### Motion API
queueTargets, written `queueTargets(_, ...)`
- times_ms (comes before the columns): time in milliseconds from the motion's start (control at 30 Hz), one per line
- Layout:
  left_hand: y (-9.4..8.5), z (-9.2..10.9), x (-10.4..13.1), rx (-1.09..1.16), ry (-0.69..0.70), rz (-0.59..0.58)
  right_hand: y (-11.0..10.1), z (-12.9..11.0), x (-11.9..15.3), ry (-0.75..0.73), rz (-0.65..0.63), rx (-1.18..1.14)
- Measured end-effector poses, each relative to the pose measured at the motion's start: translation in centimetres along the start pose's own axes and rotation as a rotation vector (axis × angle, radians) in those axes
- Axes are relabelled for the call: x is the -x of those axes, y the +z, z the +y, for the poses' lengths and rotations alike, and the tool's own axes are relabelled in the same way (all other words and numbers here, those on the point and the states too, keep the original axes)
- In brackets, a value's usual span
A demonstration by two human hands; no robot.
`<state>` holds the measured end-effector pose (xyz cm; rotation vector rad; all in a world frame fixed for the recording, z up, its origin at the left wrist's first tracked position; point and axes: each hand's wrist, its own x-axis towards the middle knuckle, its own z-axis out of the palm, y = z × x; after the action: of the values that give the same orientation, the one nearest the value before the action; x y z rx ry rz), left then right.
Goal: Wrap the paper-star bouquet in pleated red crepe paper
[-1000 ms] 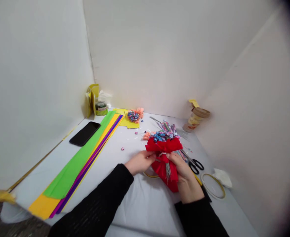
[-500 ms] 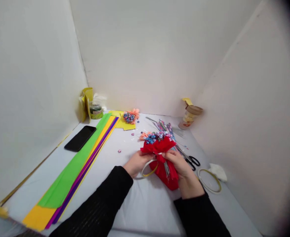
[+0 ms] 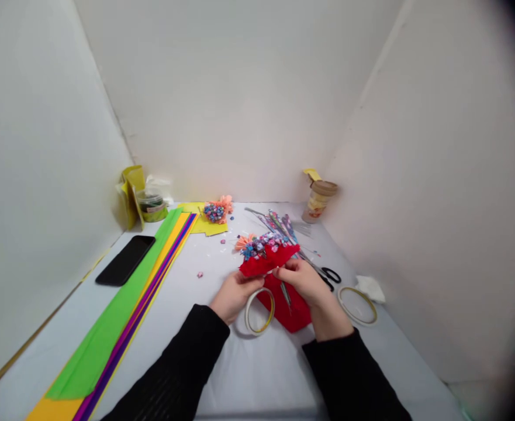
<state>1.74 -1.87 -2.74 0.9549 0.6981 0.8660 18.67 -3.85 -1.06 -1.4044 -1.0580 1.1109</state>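
A small bouquet [image 3: 269, 261] of blue, pink and purple flowers with a peach bloom is wrapped in a red paper collar. My left hand [image 3: 235, 294] closes on its left side, just under the collar. On the right, my right hand [image 3: 306, 282] pinches the gathered neck. Grey stems stick out below between the hands. A roll of white tape [image 3: 261, 311] stands on edge under my left fingers; whether they touch it I cannot tell. Red paper [image 3: 293, 310] lies beneath the stems, partly covered by my right hand.
Long colored paper strips [image 3: 103, 333] and a black phone [image 3: 125, 261] lie to the left. Behind are another flower bunch [image 3: 217, 211] and loose flower stems [image 3: 279, 225]. Scissors [image 3: 331, 276], a second tape roll [image 3: 357, 306] and a paper cup [image 3: 320, 202] are on the right.
The bouquet's red collar has tilted forward, so its neck is less visible. The tape roll has turned more upright below my left hand. The camera view has shifted slightly right.
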Motion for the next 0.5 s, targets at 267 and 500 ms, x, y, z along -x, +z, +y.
queueTargets(267,0.0,0.1,-0.1,-0.024,-0.012,0.105,0.8,-0.4,0.0,-0.044,-0.004,0.163)
queueTargets(500,0.6,-1.1,-0.4,0.025,0.092,0.261,2.9,0.1,-0.2,-0.379,0.223,0.551)
